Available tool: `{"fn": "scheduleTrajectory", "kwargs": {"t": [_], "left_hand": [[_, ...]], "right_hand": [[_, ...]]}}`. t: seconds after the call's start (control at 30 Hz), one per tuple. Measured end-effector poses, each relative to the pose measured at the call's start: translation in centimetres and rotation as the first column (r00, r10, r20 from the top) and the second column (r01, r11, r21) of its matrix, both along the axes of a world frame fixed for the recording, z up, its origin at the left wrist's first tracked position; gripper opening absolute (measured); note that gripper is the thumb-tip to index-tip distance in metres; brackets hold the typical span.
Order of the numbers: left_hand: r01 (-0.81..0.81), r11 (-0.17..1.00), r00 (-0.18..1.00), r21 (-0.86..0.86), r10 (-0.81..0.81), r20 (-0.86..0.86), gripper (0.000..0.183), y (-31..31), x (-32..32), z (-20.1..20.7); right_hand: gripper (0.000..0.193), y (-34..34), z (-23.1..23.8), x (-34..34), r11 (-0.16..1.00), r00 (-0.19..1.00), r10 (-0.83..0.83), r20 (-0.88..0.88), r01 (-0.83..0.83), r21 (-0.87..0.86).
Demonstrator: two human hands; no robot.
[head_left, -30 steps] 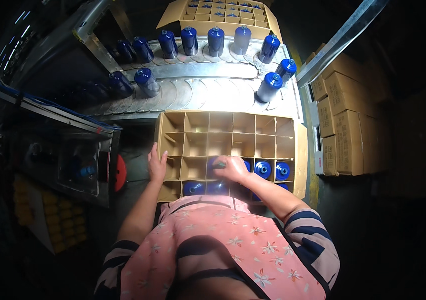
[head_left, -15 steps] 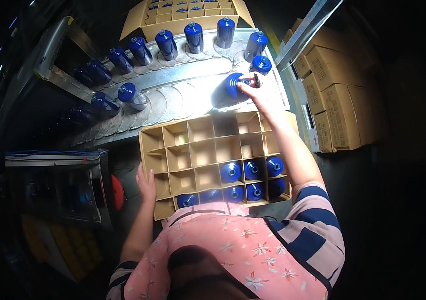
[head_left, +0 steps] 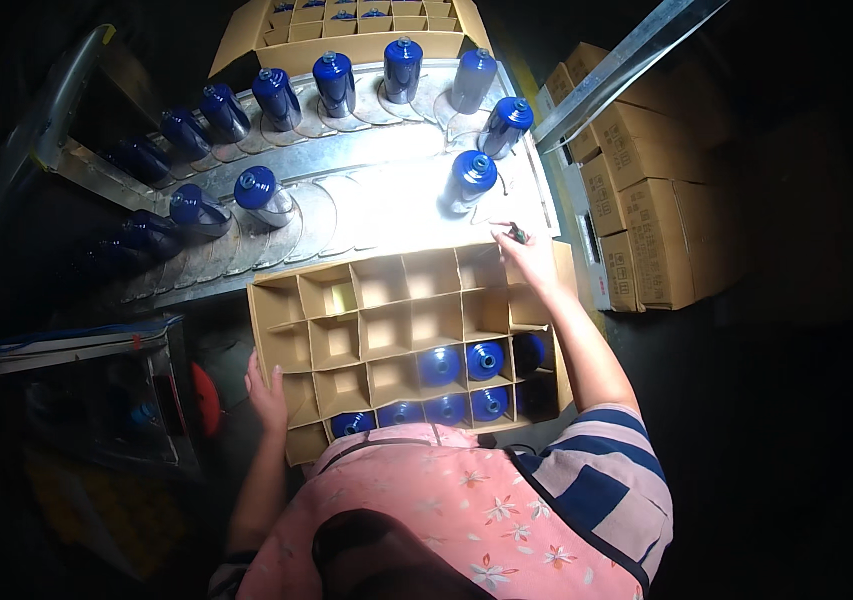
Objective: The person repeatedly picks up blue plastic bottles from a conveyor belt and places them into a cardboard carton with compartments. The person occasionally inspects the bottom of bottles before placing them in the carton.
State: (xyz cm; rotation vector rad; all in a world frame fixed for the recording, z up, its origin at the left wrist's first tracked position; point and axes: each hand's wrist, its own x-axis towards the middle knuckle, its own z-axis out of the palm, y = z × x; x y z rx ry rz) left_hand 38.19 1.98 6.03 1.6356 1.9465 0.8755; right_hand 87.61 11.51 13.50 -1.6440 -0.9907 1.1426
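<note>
My right hand (head_left: 528,258) is over the far right part of a divided cardboard box (head_left: 268,327), its fingers closed on a small dark pen-like object (head_left: 517,234). Just beyond it, a blue bottle (head_left: 473,182) stands upright on the metal conveyor (head_left: 396,205), apart from the hand. My left hand (head_left: 266,398) lies against the box's left outer side with its fingers stretched out. Several blue bottles, one of them a bottle (head_left: 486,360) seen from above, fill cells in the box's two near rows. The far two rows show bare cells.
Several more blue bottles (head_left: 334,85) stand along the conveyor's looped track. Another divided box (head_left: 231,40) sits beyond it. A metal post (head_left: 626,75) slants at the right, near stacked cartons (head_left: 661,240). A red round object (head_left: 205,400) is at the left.
My right hand has let go of a blue bottle on the conveyor and drawn back toward the box. The view has shifted, and my left hand stays at the box's side.
</note>
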Motion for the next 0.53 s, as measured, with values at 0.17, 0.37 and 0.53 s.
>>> {"fn": "scheduleTrajectory", "kwargs": {"t": [0.17,0.37,0.53], "left_hand": [[0.058,0.998,0.998,0.026,-0.058,0.023,0.049,1.5,-2.2,-0.7],[0.014,1.000,0.999,-0.021,-0.015,-0.039,0.051,1.0,-0.6,0.9],[0.034,0.998,0.999,-0.050,-0.033,0.018,0.053,2.4,-1.6,-0.3]], "right_hand": [[0.037,-13.4,1.1,-6.8,0.816,0.842,0.512,0.171,-0.415,-0.402],[0.045,-15.8,1.1,-10.3,0.804,0.691,0.578,0.434,-0.391,-0.449],[0.044,-15.3,2.0,-14.0,0.790,0.543,0.609,0.578,-0.350,-0.503]]}}
